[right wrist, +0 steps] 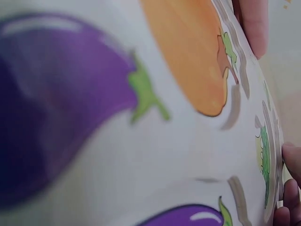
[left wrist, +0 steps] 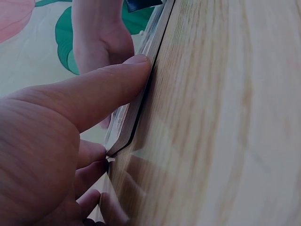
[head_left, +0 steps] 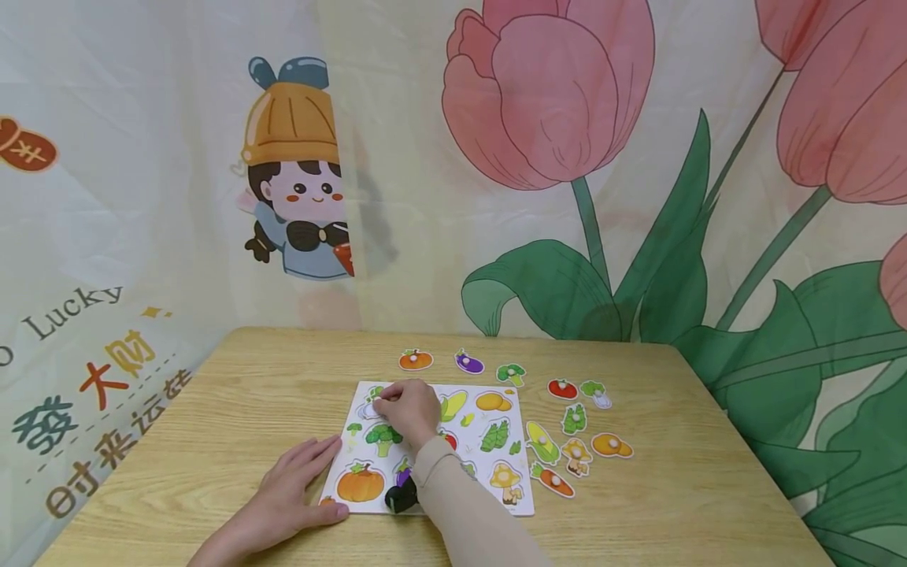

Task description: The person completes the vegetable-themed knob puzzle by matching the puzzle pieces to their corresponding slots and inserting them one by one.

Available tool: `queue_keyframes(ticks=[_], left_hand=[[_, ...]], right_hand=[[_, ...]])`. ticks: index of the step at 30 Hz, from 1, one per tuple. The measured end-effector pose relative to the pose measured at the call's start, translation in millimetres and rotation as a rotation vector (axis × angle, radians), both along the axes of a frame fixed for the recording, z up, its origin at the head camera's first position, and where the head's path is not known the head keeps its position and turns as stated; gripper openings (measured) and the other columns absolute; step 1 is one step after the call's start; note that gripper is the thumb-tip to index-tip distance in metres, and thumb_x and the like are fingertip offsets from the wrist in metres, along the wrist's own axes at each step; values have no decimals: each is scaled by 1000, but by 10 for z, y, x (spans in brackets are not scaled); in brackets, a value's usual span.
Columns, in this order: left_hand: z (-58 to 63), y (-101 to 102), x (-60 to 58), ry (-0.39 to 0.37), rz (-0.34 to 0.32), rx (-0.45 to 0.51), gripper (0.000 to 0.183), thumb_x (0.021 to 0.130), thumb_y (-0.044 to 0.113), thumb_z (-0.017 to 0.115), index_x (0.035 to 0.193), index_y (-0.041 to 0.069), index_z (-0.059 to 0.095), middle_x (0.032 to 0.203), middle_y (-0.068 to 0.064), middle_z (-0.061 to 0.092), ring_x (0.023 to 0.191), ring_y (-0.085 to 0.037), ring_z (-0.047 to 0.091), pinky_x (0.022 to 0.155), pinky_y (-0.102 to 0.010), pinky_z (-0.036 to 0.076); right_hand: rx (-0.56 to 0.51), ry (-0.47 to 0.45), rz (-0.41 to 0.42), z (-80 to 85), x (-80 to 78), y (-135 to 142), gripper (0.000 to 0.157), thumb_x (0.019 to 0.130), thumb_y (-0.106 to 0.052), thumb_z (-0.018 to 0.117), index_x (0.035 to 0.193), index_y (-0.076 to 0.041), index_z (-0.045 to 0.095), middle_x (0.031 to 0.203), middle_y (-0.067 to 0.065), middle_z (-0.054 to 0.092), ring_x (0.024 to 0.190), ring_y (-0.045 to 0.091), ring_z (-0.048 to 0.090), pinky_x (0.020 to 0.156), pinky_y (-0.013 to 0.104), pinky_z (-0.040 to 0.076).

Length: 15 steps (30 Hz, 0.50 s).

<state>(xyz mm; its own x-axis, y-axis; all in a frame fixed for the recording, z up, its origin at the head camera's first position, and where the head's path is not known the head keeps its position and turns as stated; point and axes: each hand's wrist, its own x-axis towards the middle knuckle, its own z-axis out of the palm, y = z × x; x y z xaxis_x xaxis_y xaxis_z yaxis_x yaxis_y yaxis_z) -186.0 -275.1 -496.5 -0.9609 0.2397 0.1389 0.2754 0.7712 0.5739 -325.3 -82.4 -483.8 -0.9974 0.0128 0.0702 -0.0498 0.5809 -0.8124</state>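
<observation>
A white puzzle board (head_left: 476,510) printed with vegetables lies on the wooden table. My right hand (head_left: 409,409) is over its upper left part, thumb and fingertips pinching a white vegetable puzzle piece (head_left: 365,411) with a green top at the matching corner picture. The knob under the fingertips is hidden. My left hand (head_left: 286,480) rests at the board's lower left corner, thumb (left wrist: 127,77) against the near edge and the other fingers along the left side. In the right wrist view, the board's pumpkin picture (right wrist: 188,52) and eggplant picture (right wrist: 188,216) show close up.
Loose knobbed pieces lie beyond and right of the board: pumpkin (head_left: 415,360), eggplant (head_left: 469,361), broccoli (head_left: 510,374), tomato (head_left: 563,389), corn (head_left: 542,442), carrot (head_left: 553,479) and several others. A printed cloth (head_left: 404,260) hangs behind the table. A black wrist camera (head_left: 401,496) covers part of the board.
</observation>
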Motion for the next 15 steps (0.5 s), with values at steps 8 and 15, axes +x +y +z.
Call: queue_keyframes(ticks=[8, 15], left_hand=[[13, 5, 6, -18, 0, 1, 100, 81, 56, 88, 159, 7, 49, 165, -15, 45, 152, -48, 26, 111, -81, 25], [18, 5, 13, -2, 0, 13, 99, 80, 54, 89, 159, 7, 50, 164, -15, 46, 152, -48, 26, 110, -80, 26]], right_hand=[[38, -4, 6, 16, 7, -38, 9, 85, -33, 92, 83, -28, 84, 69, -17, 65, 76, 8, 54, 81, 34, 44], [58, 6, 7, 11, -3, -84, 10, 86, -33, 91, 82, -29, 84, 68, -17, 64, 79, 10, 55, 90, 41, 44]])
